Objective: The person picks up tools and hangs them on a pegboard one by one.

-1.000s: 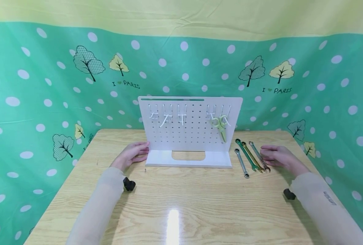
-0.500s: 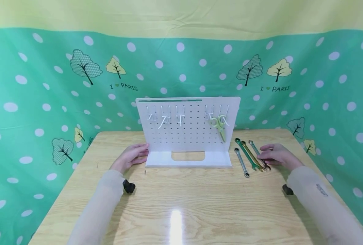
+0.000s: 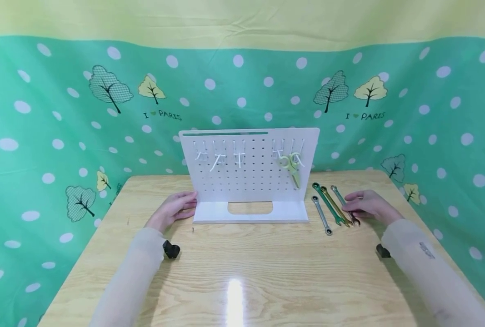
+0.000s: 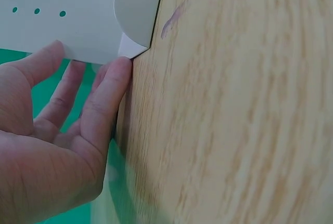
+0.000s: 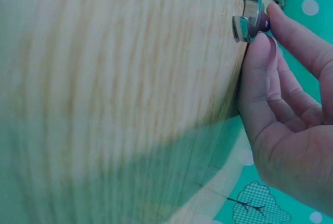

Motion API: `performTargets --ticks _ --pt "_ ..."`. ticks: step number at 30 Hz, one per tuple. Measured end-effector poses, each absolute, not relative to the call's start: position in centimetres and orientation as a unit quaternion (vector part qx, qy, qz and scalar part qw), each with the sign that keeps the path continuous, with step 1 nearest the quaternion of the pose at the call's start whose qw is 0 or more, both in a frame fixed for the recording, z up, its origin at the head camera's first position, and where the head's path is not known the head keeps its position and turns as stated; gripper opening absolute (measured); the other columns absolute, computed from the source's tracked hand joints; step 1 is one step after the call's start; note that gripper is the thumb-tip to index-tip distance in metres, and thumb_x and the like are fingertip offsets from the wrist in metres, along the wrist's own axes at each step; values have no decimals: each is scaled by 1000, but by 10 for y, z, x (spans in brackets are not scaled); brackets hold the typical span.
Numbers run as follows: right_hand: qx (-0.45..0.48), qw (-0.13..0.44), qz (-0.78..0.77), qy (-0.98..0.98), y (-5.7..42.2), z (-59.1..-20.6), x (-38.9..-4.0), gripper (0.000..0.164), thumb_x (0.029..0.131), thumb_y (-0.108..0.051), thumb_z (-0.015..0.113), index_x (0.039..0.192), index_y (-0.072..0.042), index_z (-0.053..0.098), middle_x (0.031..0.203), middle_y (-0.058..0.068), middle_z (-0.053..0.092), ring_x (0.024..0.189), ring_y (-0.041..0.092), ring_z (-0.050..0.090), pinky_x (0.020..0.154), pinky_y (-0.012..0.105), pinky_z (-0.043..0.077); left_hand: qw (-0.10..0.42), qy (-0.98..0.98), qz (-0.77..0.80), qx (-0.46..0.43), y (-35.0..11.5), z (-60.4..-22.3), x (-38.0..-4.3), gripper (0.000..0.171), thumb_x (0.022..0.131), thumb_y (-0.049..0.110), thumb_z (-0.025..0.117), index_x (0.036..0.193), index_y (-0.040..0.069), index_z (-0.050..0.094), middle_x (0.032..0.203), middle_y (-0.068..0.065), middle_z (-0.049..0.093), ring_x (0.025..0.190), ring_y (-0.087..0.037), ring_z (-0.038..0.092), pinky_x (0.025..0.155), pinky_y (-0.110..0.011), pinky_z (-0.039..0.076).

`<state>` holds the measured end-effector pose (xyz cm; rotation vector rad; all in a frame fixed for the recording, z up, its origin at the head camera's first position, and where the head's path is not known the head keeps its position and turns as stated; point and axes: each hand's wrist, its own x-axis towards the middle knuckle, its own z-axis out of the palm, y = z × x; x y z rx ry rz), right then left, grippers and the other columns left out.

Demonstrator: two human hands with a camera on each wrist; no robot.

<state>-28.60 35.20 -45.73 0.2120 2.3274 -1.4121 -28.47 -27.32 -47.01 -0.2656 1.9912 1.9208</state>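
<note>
A white pegboard [image 3: 262,193] on an L-shaped base stands at the back of the table. My left hand [image 3: 172,209] holds its lower left edge; in the left wrist view the thumb overlaps the front face and another fingertip sits at the base corner. Over on the right, my right hand [image 3: 369,206] pinches a silver combination wrench [image 3: 338,194] between thumb and finger. Its open end [image 5: 247,18] pokes out beyond the fingers in the right wrist view. Beside it lie a gold wrench [image 3: 331,201], a green wrench [image 3: 325,200] and a silver double-ended ring wrench [image 3: 321,215].
Several white hooks [image 3: 239,156] are fixed along the pegboard's upper part. Pale green scissors [image 3: 294,173] hang from the right-hand hooks. Behind and beside the wooden table [image 3: 209,268] hangs a green dotted curtain [image 3: 242,88].
My right hand has moved left, from beside the silver combination wrench onto it, and its thumb and finger have closed there. My left hand stays at the pegboard's edge. The head view shifts slightly.
</note>
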Motion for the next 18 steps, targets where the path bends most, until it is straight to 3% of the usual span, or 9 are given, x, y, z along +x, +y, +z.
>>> performTargets --ticks 10,18 --pt "77 206 -494 841 352 -457 -287 73 91 -23 80 145 9 41 104 1 70 88 10 67 78 28 62 179 708 677 -96 -272 -471 -283 71 99 38 67 152 0 39 140 -21 53 125 -30 55 102 -37 54" --pt "95 203 -480 848 349 -456 -288 72 90 -21 81 144 8 43 108 4 68 88 12 66 77 29 62 181 710 673 -98 -273 -470 -287 74 98 40 68 152 0 38 141 -22 53 123 -29 57 100 -37 55"
